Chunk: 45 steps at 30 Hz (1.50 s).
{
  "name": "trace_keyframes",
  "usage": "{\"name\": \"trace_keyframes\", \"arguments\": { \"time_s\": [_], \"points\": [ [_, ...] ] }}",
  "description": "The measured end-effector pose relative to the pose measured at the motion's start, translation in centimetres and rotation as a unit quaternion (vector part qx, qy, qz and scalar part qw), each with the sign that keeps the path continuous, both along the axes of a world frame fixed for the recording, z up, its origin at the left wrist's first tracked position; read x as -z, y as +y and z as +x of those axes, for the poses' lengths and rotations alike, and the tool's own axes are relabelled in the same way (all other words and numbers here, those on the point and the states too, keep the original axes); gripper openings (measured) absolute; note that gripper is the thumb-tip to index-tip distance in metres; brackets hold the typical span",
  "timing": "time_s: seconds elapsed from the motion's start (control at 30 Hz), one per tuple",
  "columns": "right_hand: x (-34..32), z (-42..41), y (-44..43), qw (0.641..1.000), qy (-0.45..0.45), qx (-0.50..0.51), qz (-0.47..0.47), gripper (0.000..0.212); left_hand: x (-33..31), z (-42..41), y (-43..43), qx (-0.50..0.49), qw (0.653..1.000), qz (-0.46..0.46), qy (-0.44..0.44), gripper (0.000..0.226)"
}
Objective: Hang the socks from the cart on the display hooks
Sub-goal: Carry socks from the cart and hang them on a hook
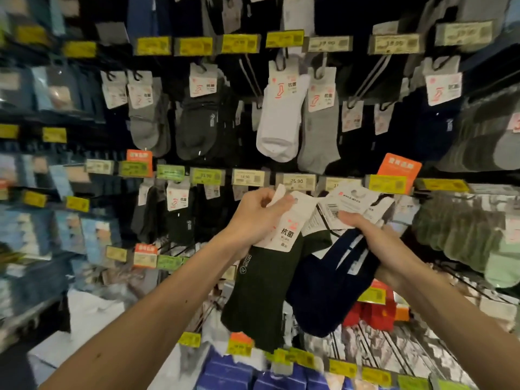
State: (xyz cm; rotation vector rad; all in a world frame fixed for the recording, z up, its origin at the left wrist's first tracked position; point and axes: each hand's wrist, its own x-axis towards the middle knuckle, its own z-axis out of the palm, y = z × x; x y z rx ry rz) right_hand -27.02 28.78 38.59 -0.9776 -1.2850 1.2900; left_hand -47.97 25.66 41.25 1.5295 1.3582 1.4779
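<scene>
Rack, 10 o'clock: grey socks (143, 122) hanging, dark grey pair (197, 130) just right of them. 12 o'clock: white sock (277, 125), with a light grey sock (319, 139) touching its right edge. A row of price tags (297, 181) runs under them.

Centre: left hand (257, 218) has its fingers curled, pinching the top of the white header card (292, 223) of a dark, near-black sock pair (261, 291). The pair hangs from the card toward 6 o'clock, in front of the rack, on no hook.

At 3 o'clock of it: right hand (380, 237) has its fingers wrapped round a bundle of navy socks (318, 291), thumb on top. The bundle's white cards (351, 202) fan up toward 12 o'clock. The navy bundle touches the dark pair's right edge.

1 o'clock: orange tag (399, 167) above the right hand. 3 o'clock: olive green socks (461, 235) on the rack. Much of the edge is blurred, so labels are unreadable there.
</scene>
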Motion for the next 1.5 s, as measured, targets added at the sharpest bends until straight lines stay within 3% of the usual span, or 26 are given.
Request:
{"name": "trace_keyframes", "arguments": {
  "time_s": [0.17,0.33,0.47,0.67,0.73,0.83,0.93,1.0,1.1,1.23,1.33,1.5],
  "points": [
    [0.9,-5.8,-0.4,1.000,-0.011,-0.002,-0.017,0.037,2.3,-4.6,0.0,-0.002,0.997,-0.054,-0.050,0.025],
    [1.6,-14.1,-1.4,0.999,-0.012,-0.016,-0.033,0.052,4.0,-11.4,0.2,-0.056,0.994,-0.068,-0.062,0.028],
    [2.3,-20.9,-1.9,0.998,-0.009,-0.060,0.000,0.046,4.7,-17.4,0.0,-0.093,0.991,-0.068,-0.065,0.027],
    [5.3,-28.0,-0.8,0.999,-0.012,-0.028,-0.038,0.025,6.0,-24.1,-0.6,-0.092,0.988,-0.097,-0.071,0.033],
    [6.6,-29.0,-0.9,0.998,-0.012,-0.018,-0.051,0.034,6.8,-25.7,-0.8,-0.052,0.983,-0.148,-0.096,0.030],
    [8.1,-29.8,-1.0,0.996,-0.022,-0.027,-0.083,0.064,7.6,-27.7,-0.2,-0.009,0.964,-0.221,-0.151,0.028],
    [9.0,-29.9,-0.2,0.994,-0.012,-0.017,-0.103,0.034,8.1,-28.9,1.1,0.007,0.949,-0.257,-0.182,0.031],
    [9.4,-29.9,0.6,0.994,-0.010,-0.004,-0.109,0.026,8.1,-29.2,2.3,0.013,0.948,-0.249,-0.197,0.029],
    [9.9,-29.7,2.5,0.993,-0.006,0.009,-0.115,0.046,7.6,-29.4,4.1,0.001,0.954,-0.203,-0.219,0.025],
    [10.0,-28.6,5.7,0.992,0.035,0.044,-0.111,0.026,6.4,-29.9,6.7,-0.031,0.966,-0.131,-0.220,0.019],
    [9.4,-27.9,7.7,0.990,0.078,0.036,-0.110,0.025,5.3,-30.2,8.4,-0.036,0.976,-0.098,-0.193,0.019],
    [8.6,-27.4,9.7,0.988,0.101,0.022,-0.115,0.042,4.4,-29.8,10.2,-0.032,0.978,-0.080,-0.190,0.019]
  ]
}}
